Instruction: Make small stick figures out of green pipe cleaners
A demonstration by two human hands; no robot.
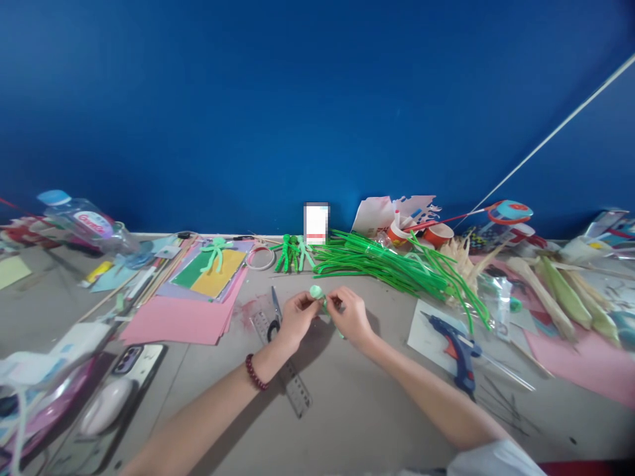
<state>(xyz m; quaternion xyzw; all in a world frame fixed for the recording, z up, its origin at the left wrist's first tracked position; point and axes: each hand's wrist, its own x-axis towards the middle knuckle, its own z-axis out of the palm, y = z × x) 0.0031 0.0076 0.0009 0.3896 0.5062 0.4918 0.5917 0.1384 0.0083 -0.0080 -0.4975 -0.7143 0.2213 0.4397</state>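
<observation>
A light green pipe-cleaner figure (316,291) with a round coiled head is held between my two hands above the middle of the table. My left hand (298,317) pinches it just below the head. The fingers of my right hand (350,316) are closed on its other side, and a green end shows beneath them. Beside and partly under my left hand lie scissors (276,303) and a clear ruler (297,395). Farther back are small dark green figures (286,254), a paler green figure (214,254) and a bundle of green pipe cleaners (381,266).
Pink paper sheets (178,320), a phone (141,363) and a white mouse (108,406) lie to the left, with a plastic bottle (82,217) behind. A blue glue gun (454,347) rests at right near dried husks (563,291). A blue wall (278,119) stands behind.
</observation>
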